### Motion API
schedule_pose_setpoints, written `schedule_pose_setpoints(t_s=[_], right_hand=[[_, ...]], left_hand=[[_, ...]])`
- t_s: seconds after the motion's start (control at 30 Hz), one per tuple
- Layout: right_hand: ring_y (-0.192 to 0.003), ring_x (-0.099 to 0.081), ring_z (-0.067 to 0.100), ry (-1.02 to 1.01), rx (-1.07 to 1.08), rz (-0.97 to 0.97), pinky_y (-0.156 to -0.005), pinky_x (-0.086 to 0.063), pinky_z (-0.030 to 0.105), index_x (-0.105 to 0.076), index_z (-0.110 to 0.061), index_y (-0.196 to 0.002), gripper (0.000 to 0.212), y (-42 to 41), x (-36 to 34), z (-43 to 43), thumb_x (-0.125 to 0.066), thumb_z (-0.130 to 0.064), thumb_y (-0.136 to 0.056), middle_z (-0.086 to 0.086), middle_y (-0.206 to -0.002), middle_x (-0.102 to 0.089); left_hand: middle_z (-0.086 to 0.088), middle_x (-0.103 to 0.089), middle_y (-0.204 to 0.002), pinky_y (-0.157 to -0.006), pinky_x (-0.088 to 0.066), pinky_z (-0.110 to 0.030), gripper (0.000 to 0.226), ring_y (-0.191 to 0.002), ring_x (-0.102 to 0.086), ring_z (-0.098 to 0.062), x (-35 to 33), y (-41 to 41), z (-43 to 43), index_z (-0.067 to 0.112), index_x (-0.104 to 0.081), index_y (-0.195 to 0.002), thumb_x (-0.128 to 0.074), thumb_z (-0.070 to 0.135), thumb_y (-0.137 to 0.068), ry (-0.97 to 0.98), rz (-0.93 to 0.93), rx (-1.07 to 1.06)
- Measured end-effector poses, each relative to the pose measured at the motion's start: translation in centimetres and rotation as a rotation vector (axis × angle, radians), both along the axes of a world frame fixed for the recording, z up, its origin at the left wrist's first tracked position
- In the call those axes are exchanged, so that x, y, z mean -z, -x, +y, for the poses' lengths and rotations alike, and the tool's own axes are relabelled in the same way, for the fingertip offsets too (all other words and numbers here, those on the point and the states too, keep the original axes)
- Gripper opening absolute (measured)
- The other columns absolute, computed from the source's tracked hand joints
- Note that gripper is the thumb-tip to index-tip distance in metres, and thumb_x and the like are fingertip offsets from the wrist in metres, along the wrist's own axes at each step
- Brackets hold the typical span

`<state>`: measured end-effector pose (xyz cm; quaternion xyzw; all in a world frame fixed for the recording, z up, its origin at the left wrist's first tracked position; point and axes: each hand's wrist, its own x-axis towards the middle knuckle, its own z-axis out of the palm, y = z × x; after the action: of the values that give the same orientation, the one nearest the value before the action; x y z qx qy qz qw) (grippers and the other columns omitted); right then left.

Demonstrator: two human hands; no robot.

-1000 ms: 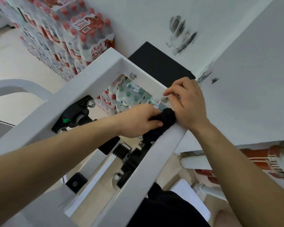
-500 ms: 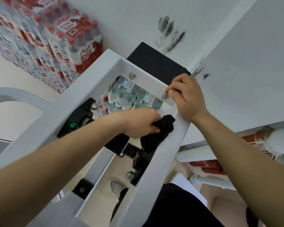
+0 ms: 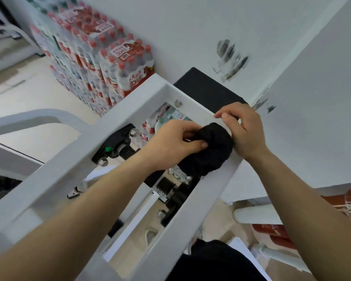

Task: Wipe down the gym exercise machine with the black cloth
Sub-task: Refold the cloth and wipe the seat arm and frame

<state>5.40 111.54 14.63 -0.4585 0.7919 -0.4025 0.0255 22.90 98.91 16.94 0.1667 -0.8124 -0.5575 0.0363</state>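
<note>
I look down on the top of a white gym machine frame [image 3: 55,169] with two parallel beams and a cross beam at the far end. A bunched black cloth [image 3: 211,151] lies on the right beam near its far corner. My left hand [image 3: 170,145] grips the cloth from the left, thumb pressed into it. My right hand [image 3: 241,130] sits at the corner against the cloth's right side, fingers curled; whether it holds the cloth is hidden. Black pulley brackets [image 3: 118,145] and bolts show between the beams.
Stacked packs of red-capped water bottles [image 3: 101,63] stand at the left against a white wall [image 3: 190,27] with dark smudges. A black panel [image 3: 207,92] lies behind the frame's far end. Red and white pipes [image 3: 272,218] run low on the right.
The left hand has bunched the cloth and lifted it toward the far corner of the right beam. The right hand shifted from the corner's edge to the cloth's side.
</note>
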Motion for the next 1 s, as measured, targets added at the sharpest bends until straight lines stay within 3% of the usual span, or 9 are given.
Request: schedule_pose_setpoints(t_s=[0.17,0.3,0.4,0.47,0.57,0.73,0.8,0.87,1.0], right_hand=[[-0.115,-0.062,0.012,-0.033,-0.397,-0.508,-0.101,-0.049,0.035,-0.066,-0.022,-0.125,0.037,-2.6,-1.4,-2.1,-0.044,-0.035,-0.098,-0.006,-0.118,-0.069],[-0.124,-0.050,0.006,-0.150,-0.552,-0.467,-0.111,-0.039,0.028,-0.045,-0.023,-0.146,0.047,-4.4,-0.8,-3.2,-0.055,-0.023,-0.100,-0.011,-0.135,-0.053],[-0.110,-0.050,-0.008,-0.151,-0.653,-0.476,-0.101,-0.036,0.009,-0.044,-0.021,-0.147,0.054,-4.2,-0.4,-3.0,-0.061,-0.008,-0.097,-0.020,-0.123,-0.050],[-0.104,-0.055,-0.010,-0.141,-0.663,-0.486,-0.093,-0.039,0.003,-0.052,-0.021,-0.142,0.052,-3.9,0.0,-3.2,-0.065,-0.008,-0.094,-0.018,-0.119,-0.057],[-0.095,-0.063,-0.001,-0.106,-0.553,-0.511,-0.082,-0.048,0.008,-0.067,-0.021,-0.126,0.037,-4.0,0.5,-4.2,-0.071,-0.014,-0.091,-0.010,-0.106,-0.069],[-0.099,-0.066,0.019,-0.140,-0.246,-0.659,-0.085,-0.054,0.034,-0.068,-0.019,-0.112,0.021,-4.4,1.7,-8.4,-0.069,-0.020,-0.091,-0.002,-0.103,-0.070],[-0.111,-0.063,0.025,-0.113,-0.119,-0.694,-0.097,-0.052,0.042,-0.064,-0.017,-0.123,0.028,-5.1,1.9,-11.0,-0.065,-0.021,-0.095,0.003,-0.115,-0.069],[-0.126,-0.055,0.026,-0.037,0.039,-0.687,-0.107,-0.046,0.041,-0.055,-0.016,-0.138,0.039,-6.2,1.7,-13.3,-0.059,-0.021,-0.100,0.006,-0.132,-0.061],[-0.132,-0.046,0.026,0.025,0.242,-0.658,-0.100,-0.041,0.029,-0.042,-0.011,-0.149,0.045,-8.7,2.2,-15.5,-0.046,-0.022,-0.106,0.011,-0.145,-0.048]], left_hand=[[0.004,-0.076,-0.088,-0.058,-0.054,-0.015,0.025,-0.073,-0.072,-0.003,1.1,-0.1,1.5,0.017,-0.061,-0.107,-0.076,0.021,-0.087,-0.161,0.056,-0.672],[0.003,-0.075,-0.095,-0.080,-0.061,-0.034,0.015,-0.085,-0.072,-0.010,1.3,0.1,3.2,0.021,-0.072,-0.106,-0.070,0.017,-0.091,-0.122,0.125,-0.906],[-0.005,-0.077,-0.092,-0.090,-0.058,-0.048,0.022,-0.093,-0.073,-0.023,1.8,-0.5,4.2,0.024,-0.076,-0.095,-0.062,0.007,-0.096,-0.182,0.145,-0.946],[-0.010,-0.077,-0.097,-0.090,-0.058,-0.047,0.023,-0.099,-0.072,-0.030,1.9,-0.7,4.9,0.019,-0.076,-0.101,-0.058,0.005,-0.099,-0.248,0.158,-0.972],[-0.008,-0.075,-0.106,-0.089,-0.059,-0.039,0.026,-0.103,-0.072,-0.023,1.4,-0.6,5.5,0.010,-0.070,-0.121,-0.056,0.006,-0.100,-0.322,0.156,-1.018],[0.011,-0.073,-0.100,-0.095,-0.056,-0.039,0.026,-0.095,-0.067,-0.006,0.5,-2.3,3.0,0.025,-0.072,-0.117,-0.059,0.022,-0.095,0.117,-0.069,-1.150],[0.016,-0.069,-0.088,-0.078,-0.057,-0.020,0.025,-0.075,-0.066,0.004,-0.3,-3.1,1.4,0.024,-0.072,-0.114,-0.056,0.019,-0.096,0.233,-0.092,-1.191],[0.019,-0.065,-0.086,-0.057,-0.046,-0.005,0.025,-0.065,-0.061,0.013,-1.2,-3.5,-0.3,0.024,-0.071,-0.112,-0.053,0.017,-0.098,0.325,-0.121,-1.178],[0.013,-0.068,-0.111,-0.083,-0.044,-0.018,0.025,-0.090,-0.061,0.001,-1.4,-4.0,-3.8,0.024,-0.070,-0.114,-0.052,0.020,-0.098,0.440,-0.144,-1.101]])
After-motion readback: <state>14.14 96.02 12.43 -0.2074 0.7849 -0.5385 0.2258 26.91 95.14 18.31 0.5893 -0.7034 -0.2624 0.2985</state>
